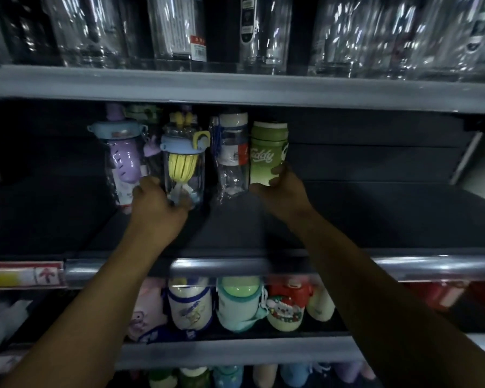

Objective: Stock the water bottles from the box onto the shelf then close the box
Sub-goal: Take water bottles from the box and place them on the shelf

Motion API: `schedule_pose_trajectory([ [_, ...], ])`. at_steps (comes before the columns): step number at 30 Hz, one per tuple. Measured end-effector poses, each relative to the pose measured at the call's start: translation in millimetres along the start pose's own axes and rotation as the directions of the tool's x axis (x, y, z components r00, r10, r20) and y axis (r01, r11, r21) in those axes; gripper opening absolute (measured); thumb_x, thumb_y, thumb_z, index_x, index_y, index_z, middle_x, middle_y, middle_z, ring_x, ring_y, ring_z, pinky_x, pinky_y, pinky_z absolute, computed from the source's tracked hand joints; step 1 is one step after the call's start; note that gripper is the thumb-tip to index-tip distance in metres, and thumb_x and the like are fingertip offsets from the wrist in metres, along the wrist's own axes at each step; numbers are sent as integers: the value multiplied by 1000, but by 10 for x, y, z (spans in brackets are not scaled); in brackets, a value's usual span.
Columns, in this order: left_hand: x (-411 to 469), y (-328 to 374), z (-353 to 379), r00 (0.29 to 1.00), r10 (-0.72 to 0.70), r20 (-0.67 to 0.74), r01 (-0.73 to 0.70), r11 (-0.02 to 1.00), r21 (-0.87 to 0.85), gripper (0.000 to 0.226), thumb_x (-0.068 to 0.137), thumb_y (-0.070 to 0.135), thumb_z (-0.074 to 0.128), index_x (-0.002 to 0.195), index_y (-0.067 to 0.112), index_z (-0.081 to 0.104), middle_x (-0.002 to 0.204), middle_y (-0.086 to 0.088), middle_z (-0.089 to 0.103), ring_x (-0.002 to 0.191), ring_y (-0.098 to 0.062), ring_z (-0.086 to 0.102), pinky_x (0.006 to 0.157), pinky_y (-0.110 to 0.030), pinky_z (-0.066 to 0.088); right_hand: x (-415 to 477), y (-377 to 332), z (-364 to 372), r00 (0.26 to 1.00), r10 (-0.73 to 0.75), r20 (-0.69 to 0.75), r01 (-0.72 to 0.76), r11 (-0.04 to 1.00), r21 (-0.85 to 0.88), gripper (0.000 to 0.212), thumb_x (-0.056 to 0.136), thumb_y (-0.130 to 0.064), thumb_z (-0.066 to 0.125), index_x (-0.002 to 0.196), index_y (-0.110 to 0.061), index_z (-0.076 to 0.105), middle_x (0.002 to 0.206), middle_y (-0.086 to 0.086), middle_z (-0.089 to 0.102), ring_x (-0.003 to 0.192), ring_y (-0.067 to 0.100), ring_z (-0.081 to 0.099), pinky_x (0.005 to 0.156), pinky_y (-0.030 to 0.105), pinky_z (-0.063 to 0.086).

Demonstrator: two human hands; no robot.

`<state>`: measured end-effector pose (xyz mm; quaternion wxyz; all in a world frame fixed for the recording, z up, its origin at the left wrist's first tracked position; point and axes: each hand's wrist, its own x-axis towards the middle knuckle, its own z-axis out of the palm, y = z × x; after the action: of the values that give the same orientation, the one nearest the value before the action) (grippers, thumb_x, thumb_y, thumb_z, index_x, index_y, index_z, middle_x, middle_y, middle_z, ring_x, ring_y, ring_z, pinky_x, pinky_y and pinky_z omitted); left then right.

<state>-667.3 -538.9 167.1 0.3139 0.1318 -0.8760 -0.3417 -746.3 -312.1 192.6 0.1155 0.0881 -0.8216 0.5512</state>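
Observation:
Both arms reach deep into the dark middle shelf [347, 219]. My left hand [156, 201] grips the base of a clear bottle with a yellow insert and blue lid [183, 163]. To its left stands a clear bottle with a purple insert [122, 161]. My right hand [282, 189] holds the bottom of a green bottle with white lettering [268, 152], thumb on its front. Between the two held bottles stands a clear bottle with a white cap [233, 152]. The box is out of view.
A grey shelf edge [235, 88] above carries several clear glass containers [174, 26]. A metal rail [431, 266] fronts the middle shelf. Below it stand several coloured children's bottles [238, 303]. A red price label [23, 274] sits at the left of the rail.

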Motion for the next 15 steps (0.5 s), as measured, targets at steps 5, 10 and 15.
schedule_pose_trajectory([
  [5, 97, 50, 27, 991, -101, 92, 106, 993, -48, 58, 88, 43, 77, 127, 3, 59, 122, -15, 68, 115, -34, 62, 81, -29, 41, -107, -46, -4, 1000, 0, 24, 1, 998, -68, 37, 85, -26, 78, 102, -21, 45, 82, -10, 54, 88, 17, 57, 78, 29, 47],
  [10, 145, 55, 55, 986, -107, 127, 116, 991, -60, 64, 84, 52, 78, 126, 6, 63, 122, -15, 69, 113, -32, 63, 78, -29, 41, -147, -65, 12, 999, 17, 46, -12, 994, -109, 39, 85, -33, 77, 105, -20, 46, 99, 0, 64, 91, 17, 59, 76, 24, 41],
  [15, 165, 14, 62, 987, -94, 134, 99, 995, -31, 57, 85, 48, 79, 117, 4, 62, 115, -17, 69, 106, -33, 64, 74, -31, 42, -93, -31, -3, 998, 27, 48, -19, 987, -157, 43, 85, -37, 76, 111, -16, 50, 112, 6, 68, 102, 23, 64, 76, 24, 45],
])
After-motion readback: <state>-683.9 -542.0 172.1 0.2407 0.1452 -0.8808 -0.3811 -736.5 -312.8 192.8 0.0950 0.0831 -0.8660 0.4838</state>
